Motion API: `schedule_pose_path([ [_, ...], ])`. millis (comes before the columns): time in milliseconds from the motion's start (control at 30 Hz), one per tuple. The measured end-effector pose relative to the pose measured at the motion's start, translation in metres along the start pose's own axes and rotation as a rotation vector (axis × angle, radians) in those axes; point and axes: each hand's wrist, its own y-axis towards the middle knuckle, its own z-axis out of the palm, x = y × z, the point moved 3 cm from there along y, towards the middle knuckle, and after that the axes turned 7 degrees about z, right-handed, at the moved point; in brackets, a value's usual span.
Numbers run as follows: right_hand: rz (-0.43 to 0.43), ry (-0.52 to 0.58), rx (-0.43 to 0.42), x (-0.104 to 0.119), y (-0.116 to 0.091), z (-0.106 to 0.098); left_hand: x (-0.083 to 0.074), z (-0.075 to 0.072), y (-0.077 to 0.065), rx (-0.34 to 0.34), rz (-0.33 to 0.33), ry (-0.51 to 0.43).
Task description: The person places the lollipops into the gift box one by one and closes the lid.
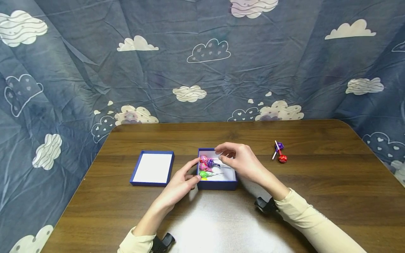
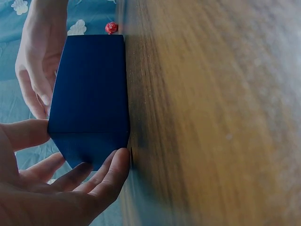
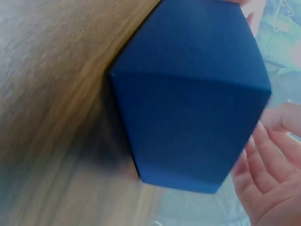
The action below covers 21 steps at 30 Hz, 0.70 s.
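Observation:
An open blue box (image 1: 217,185) with a white inside stands on the table. Wrapped lollipops lie along its left part: red-pink ones (image 1: 204,160), a purple one (image 1: 211,162), a green one (image 1: 204,174) and a bit of yellow. My left hand (image 1: 181,182) touches the box's left side, thumb by the front corner, fingers spread against the wall in the left wrist view. Over the right half of the box hovers my right hand (image 1: 242,161), fingers bent with a gap between thumb and index; no lollipop shows in it.
Left of the box lies its blue-edged lid (image 1: 152,168), white inside up. A purple lollipop (image 1: 280,145) and a red lollipop (image 1: 282,159) lie crossed on the table to the right. A cloud-printed curtain (image 1: 209,77) hangs behind the table.

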Motion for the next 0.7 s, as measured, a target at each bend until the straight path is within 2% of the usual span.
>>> schedule_pose_path([
  [467, 0.056, -0.023, -0.054, -0.021, -0.021, -0.043, 0.002, 0.0, -0.001, -0.009, 0.002, -0.004],
  [700, 0.015, -0.1, -0.08, -0.03, -0.036, -0.064, 0.0, 0.0, 0.0, -0.008, 0.012, 0.001],
])
